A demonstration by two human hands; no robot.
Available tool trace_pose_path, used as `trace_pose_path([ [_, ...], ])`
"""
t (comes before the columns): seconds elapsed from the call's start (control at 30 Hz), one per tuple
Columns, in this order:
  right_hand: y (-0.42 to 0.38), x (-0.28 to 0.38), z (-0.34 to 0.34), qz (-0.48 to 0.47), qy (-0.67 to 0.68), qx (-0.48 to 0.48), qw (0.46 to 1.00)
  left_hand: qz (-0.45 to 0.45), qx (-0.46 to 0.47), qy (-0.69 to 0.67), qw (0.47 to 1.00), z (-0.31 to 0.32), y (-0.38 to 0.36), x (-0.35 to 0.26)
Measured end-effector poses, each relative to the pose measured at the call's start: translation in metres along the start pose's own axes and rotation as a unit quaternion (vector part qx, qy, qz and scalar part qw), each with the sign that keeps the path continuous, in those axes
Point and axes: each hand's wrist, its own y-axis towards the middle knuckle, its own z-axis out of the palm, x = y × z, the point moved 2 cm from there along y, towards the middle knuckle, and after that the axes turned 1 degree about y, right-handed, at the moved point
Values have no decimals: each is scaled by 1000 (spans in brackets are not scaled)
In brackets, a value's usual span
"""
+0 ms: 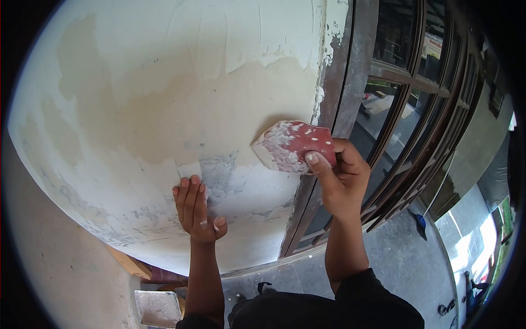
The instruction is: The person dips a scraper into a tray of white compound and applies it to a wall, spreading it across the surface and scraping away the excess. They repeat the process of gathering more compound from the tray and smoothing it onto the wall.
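My right hand (342, 178) grips a red scraper (298, 145) between thumb and fingers. White putty coats the scraper's left part, and it is held out in front of the wall, near the door frame. Lower and to the left, my left hand (194, 211) has its fingers laid along a pale flat piece (189, 170), apparently a scraper, against the wall (164, 109). My fingers hide most of that piece. Whitish smears mark this hand. Grey streaked patches (219, 172) show on the wall beside its fingertips, with beige and white areas above.
A brown-framed glass door or window (402, 77) stands along the right. At the bottom left is a putty-smeared tray (158, 308), near a piece of wood (129, 262). Grey tiles cover the floor (389, 241); a blue broom head (419, 225) rests further right.
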Motion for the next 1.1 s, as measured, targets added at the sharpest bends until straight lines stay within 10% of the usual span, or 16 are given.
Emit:
trace_pose_path([
  [0.27,20,21,-2,0,85,5,996,-6,-1,-3,1000,0,1,-1],
  [0.4,27,15,2,-57,-173,7,983,-5,0,-6,1000,-1,1,-2],
  [0.6,28,30,-2,-14,41,4,999,-3,-2,-8,1000,-1,1,-1],
  [0.73,31,27,2,-88,-231,84,965,-7,-2,-10,1000,-1,0,-1],
  [0.83,35,30,-9,-21,-32,-12,999,-10,-1,-12,1000,0,0,-1],
  [1.0,36,28,-10,-66,-150,120,979,-14,-4,-11,1000,-1,2,-2],
  [1.1,39,17,-19,25,22,0,999,-9,-7,-13,1000,0,2,-1],
])
